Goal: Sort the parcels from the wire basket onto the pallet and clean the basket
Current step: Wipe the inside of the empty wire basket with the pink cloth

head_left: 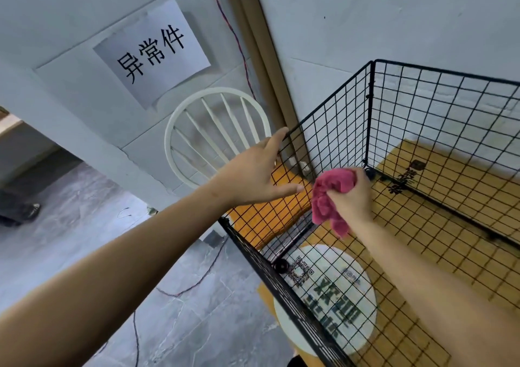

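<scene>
**tidy_tom:** Your basket (422, 119) is all round your right hand (351, 197). The far corner (369, 171) is just past your knuckles, and the side panel (323, 130) runs along left of them.

**rackrat:** Yep, you've got the pink rag (327, 200) bunched in that fist, arm angled down in, so I'd say it's the nearer one for wiping. Your left hand (250, 172) is straight-fingered, thumb spread, touching that panel's top edge.

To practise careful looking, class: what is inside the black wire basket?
Only the right hand gripping a pink cloth is inside the wire basket; no parcels show. The forearm covers part of its floor.
</scene>
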